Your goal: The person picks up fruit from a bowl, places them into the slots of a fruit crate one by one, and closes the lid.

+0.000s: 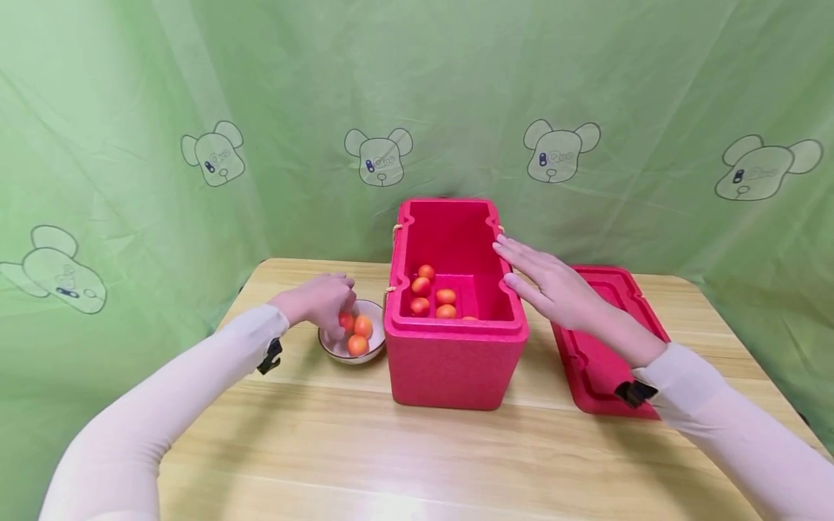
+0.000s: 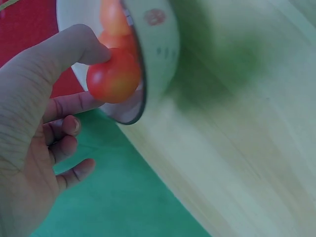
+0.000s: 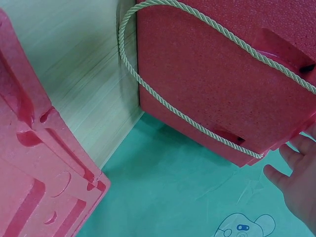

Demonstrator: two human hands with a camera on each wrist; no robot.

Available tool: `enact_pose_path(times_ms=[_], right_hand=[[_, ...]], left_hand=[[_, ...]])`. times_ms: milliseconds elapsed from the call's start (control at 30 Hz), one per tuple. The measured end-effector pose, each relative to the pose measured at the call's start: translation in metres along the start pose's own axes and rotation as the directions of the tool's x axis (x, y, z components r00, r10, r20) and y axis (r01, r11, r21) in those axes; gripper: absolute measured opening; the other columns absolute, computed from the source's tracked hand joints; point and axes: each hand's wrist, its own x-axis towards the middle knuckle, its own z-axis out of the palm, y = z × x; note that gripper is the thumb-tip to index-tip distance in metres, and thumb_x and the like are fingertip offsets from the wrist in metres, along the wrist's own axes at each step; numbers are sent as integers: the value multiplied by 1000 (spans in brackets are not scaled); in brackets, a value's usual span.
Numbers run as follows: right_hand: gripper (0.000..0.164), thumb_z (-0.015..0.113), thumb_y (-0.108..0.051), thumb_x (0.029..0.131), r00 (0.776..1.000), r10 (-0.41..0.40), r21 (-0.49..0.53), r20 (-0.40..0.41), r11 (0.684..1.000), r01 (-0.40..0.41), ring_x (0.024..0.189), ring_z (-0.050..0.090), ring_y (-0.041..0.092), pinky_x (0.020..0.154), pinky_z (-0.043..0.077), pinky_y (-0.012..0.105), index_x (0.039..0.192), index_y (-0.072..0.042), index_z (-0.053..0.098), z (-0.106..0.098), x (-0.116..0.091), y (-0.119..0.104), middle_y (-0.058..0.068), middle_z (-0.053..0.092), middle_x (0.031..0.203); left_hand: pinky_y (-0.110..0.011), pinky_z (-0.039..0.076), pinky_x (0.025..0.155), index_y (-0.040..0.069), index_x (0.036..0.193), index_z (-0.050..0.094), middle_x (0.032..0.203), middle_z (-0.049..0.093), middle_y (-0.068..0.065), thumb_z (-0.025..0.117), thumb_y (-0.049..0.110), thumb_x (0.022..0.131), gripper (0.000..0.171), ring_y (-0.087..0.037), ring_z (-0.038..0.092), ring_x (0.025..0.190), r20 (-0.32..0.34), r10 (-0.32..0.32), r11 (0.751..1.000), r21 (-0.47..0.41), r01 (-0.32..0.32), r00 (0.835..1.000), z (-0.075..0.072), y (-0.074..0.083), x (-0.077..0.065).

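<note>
My left hand (image 1: 331,302) reaches into a white, dark-rimmed bowl (image 1: 335,349) left of the red foam box (image 1: 452,373). In the left wrist view its thumb and index finger pinch a small orange-red tomato (image 2: 114,78); the other fingers curl loosely below. A few more tomatoes (image 1: 358,345) lie in the bowl. Several tomatoes (image 1: 420,286) sit on the floor of the lidless box, mostly toward its left and near side. My right hand (image 1: 554,288), fingers extended, is at the box's right rim, its fingertips seeming to touch the edge.
A red lid (image 1: 622,293) lies flat on the wooden table (image 1: 391,452), right of the box and partly under the right forearm. A twisted cord (image 3: 173,111) loops along the box's right side. Green cloth (image 1: 456,87) with bear-head prints hangs behind the table.
</note>
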Motion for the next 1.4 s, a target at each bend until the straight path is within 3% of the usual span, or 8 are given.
enact_pose_path(times_ms=[200,433,600,967,1200,1400], right_hand=[[59,50,-38,94,1000,-12,-12,-10,1000,12,141,26,21,106,30,52,148,-26,27,0,1,1,-3,24,155],[59,49,-38,94,1000,-14,-3,-11,1000,14,141,26,22,105,30,54,148,-24,28,0,2,1,-3,24,155],[59,49,-39,94,1000,-12,-11,-10,1000,12,142,25,21,106,30,53,148,-25,28,0,1,1,-3,23,155],[60,50,-38,94,1000,2,1,-9,1000,-2,142,25,19,106,30,52,148,-29,26,3,0,2,-5,23,155],[60,50,-38,94,1000,1,-2,-13,1000,-1,141,26,21,106,30,52,148,-28,27,4,0,2,-5,23,155],[60,50,-39,93,1000,0,-8,-11,1000,0,142,26,20,106,30,52,148,-28,27,4,0,1,-4,24,155]], left_hand=[[-32,40,72,13,77,67,88,56,-2,76,26,54,28,-19,46,84,-51,7,1000,-13,-8,999,-18,0,-2],[-39,42,75,16,75,66,90,57,-1,77,36,55,30,-20,46,88,-131,10,997,71,-1,991,-42,-3,-1],[-36,42,73,18,76,65,89,56,0,76,41,55,33,-20,47,89,-141,6,994,111,10,990,-60,-2,-1],[-36,39,76,16,78,66,88,52,-1,74,38,57,31,-20,43,88,-225,11,989,147,23,974,-124,11,-2],[-36,38,79,15,80,65,90,50,-1,73,38,61,31,-20,41,92,-282,40,984,179,12,959,-167,27,11],[-35,37,75,14,79,63,91,50,-2,73,41,63,33,-20,43,91,-317,108,976,214,-40,942,-187,48,31]])
